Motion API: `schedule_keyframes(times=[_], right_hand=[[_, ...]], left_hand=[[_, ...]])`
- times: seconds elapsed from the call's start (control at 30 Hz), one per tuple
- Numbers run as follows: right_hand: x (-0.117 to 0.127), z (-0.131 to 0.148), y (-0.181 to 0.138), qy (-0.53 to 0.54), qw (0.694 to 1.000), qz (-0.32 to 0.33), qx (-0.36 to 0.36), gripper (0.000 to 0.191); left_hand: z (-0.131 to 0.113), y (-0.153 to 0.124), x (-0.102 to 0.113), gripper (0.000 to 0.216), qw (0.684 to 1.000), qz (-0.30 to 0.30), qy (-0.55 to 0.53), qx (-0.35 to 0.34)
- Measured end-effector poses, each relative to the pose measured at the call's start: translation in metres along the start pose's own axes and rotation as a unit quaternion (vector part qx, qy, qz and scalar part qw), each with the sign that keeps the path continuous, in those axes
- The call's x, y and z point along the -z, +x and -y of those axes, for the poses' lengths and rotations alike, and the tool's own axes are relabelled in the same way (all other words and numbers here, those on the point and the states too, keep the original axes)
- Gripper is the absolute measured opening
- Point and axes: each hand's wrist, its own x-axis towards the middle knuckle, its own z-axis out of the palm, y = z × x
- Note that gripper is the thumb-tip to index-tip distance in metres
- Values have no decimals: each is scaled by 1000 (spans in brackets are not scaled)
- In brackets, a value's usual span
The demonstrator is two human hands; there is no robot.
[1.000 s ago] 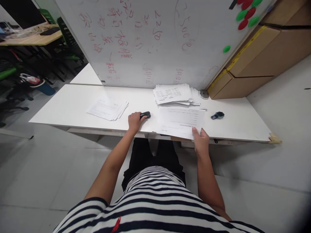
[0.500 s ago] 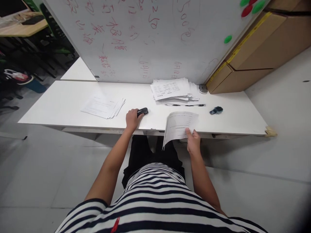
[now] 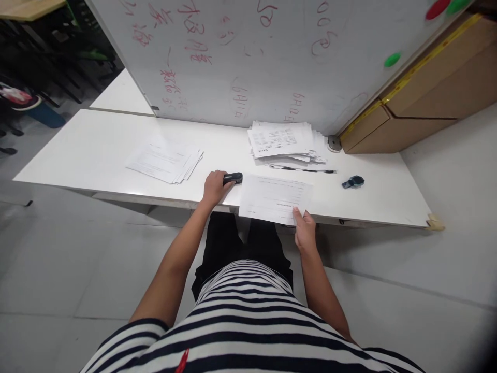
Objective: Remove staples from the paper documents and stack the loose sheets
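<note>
My left hand (image 3: pixel 215 187) is wrapped round a black stapler (image 3: pixel 233 178) on the white desk, close to its front edge. Between the thumb and fingers of my right hand (image 3: pixel 305 228) is a printed sheet of paper (image 3: pixel 274 198), pinched at its near right corner. The sheet lies nearly flat over the front edge of the desk, its left side close to the stapler's front end. Whether it is one sheet or a thin set I cannot tell. To the left of my left hand rests a fanned pile of printed sheets (image 3: pixel 161 161).
A thick stack of papers (image 3: pixel 279 140) sits at the back of the desk (image 3: pixel 77 155), against a whiteboard (image 3: pixel 217 77). In front of it lies a thin dark and white strip (image 3: pixel 303 170). A dark wristwatch-like thing (image 3: pixel 353 182) is at right. Cardboard boxes (image 3: pixel 423 93) stand behind.
The paper in my right hand was curled and hanging at its left side; now it is flat and further left, beside the stapler. My left hand keeps its hold. The camera view has shifted.
</note>
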Motion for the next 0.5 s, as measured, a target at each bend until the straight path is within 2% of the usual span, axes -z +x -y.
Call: schedule_keyframes(times=[0.1,0.17,0.23,0.33,0.43,0.5], right_hand=[[-4,14,21,-16,1000,14,15,44],[-9,32,48,-42,998,30,35,45],[-18,53,85,-68,993,77,63,48],[-36,82,151,-119,981,94,118,46],[-53,100,208,-183,974,69,117,38],[-59,104,233,-244,961,43,123,41]], left_hand=[[1,2,0,32,1000,6,-4,2],[1,2,0,31,1000,2,-6,2],[1,2,-2,31,1000,-7,-9,-2],[1,1,-6,31,999,-33,-17,-8],[1,1,-8,32,998,-60,-25,-10],[2,0,-9,32,997,-71,-27,-13]])
